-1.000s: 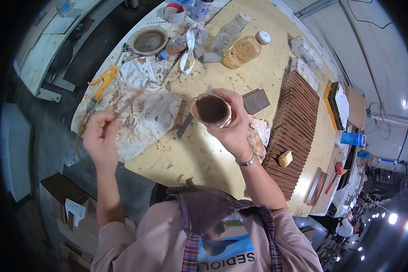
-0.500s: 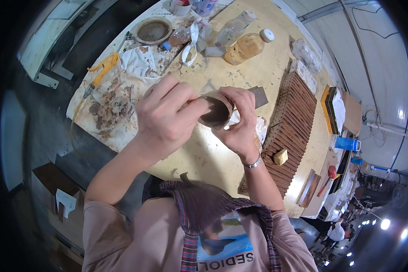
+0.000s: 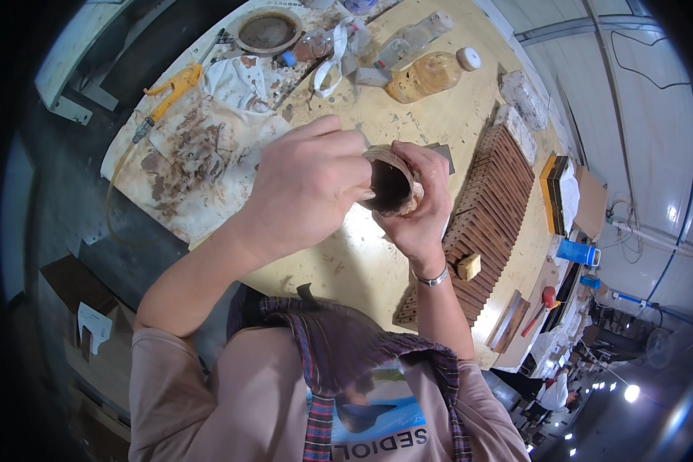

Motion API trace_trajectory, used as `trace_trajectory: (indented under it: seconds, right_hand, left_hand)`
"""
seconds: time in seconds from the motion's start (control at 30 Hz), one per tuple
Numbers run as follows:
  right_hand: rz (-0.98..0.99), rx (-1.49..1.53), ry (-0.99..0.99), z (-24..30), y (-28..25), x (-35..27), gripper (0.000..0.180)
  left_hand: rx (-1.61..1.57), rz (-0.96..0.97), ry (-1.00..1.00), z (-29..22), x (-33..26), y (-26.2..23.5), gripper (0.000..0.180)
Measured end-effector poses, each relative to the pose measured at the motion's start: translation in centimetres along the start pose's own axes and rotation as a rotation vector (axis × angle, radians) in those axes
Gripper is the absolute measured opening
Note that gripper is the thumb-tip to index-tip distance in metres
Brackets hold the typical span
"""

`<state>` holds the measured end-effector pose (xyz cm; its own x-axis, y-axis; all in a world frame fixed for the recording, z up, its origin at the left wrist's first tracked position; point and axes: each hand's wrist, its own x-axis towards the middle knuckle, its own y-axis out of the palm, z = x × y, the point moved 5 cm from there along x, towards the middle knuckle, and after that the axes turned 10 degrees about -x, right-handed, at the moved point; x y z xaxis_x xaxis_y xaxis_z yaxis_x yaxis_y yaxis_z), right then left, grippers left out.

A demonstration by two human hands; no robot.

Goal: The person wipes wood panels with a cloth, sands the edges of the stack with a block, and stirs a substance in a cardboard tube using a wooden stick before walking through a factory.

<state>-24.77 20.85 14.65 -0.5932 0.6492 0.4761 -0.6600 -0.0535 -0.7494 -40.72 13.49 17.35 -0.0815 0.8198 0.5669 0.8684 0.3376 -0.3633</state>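
Note:
My right hand (image 3: 425, 204) is wrapped round a small brown round pot (image 3: 390, 183), stained on the outside. Its dark open mouth is tilted toward me. At the pot's left rim, my left hand (image 3: 316, 181) is closed with thumb and fingers pressed together. Whatever those fingers pinch, if anything, is hidden behind them. Both hands are raised above the yellowish tabletop (image 3: 346, 296). Behind the pot lies a flat grey piece (image 3: 443, 156), partly covered by my right hand.
On the right, a long row of brown wooden slats (image 3: 489, 208) carries a small yellowish block (image 3: 468, 267). Plastic bottles (image 3: 425, 77) stand beyond my hands. At left, a yellow air gun (image 3: 173, 88) with a hose lies on a stained white cloth (image 3: 200, 208), near a round dish (image 3: 268, 32).
The pot and both hands have shifted slightly right. My left thumb, earlier at the pot's mouth, is now at its left rim. The whole view has turned a little.

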Motion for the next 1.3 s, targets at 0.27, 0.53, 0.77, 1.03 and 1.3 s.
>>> trace_trajectory:
  seconds: [0.27,0.53,0.77,1.03,1.3]
  right_hand:
    - [0.002,-0.030,-0.009,0.1,-0.1,0.1,0.061]
    - [0.034,-0.064,0.016,-0.3,0.0,-0.3,0.063]
    - [0.037,-0.090,0.036,-0.5,0.0,-0.6,0.064]
    - [0.038,-0.093,0.047,-0.6,-0.1,-0.9,0.063]
    - [0.033,-0.098,0.043,-0.6,-0.1,-1.0,0.063]
  left_hand:
    - [-0.095,-0.017,-0.058,0.5,0.0,-0.3,0.017]
    - [0.175,-0.102,0.115,0.0,-0.2,0.2,0.017]
    - [0.174,-0.182,0.183,-0.1,-0.5,0.0,0.019]
    - [0.109,-0.122,0.083,0.5,-1.1,0.7,0.017]
    - [-0.155,-0.102,-0.046,1.3,-1.4,0.4,0.019]
